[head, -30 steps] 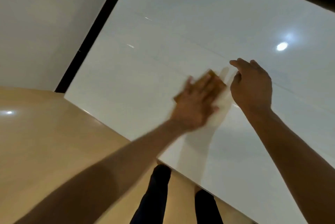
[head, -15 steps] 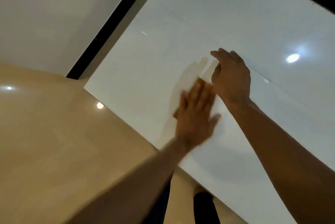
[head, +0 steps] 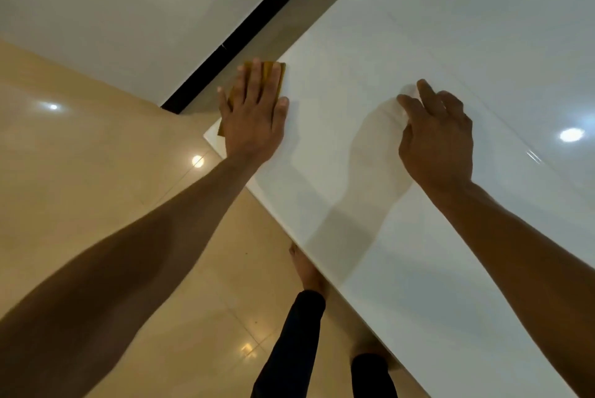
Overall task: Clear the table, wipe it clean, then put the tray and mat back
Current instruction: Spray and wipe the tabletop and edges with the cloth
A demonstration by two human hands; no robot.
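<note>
Wiping step: left hand (head: 254, 107) spread flat on cloth (head: 273, 75) at table (head: 418, 27) corner, ~10 o'clock; right hand (head: 434, 133) loosely bent, braces w/ fingertips. Next: sweep cloth back toward 3 o'clock.

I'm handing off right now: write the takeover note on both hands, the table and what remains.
Left hand: flat, fingers straight, pressing the yellow cloth at the table's near left corner.
Right hand: resting on the white table, fingers loosely bent, holding nothing.
Done: the visible tabletop is cleared; wiping is under way.
Left: finish wiping, then put back the tray and mat, neither in view.
</note>
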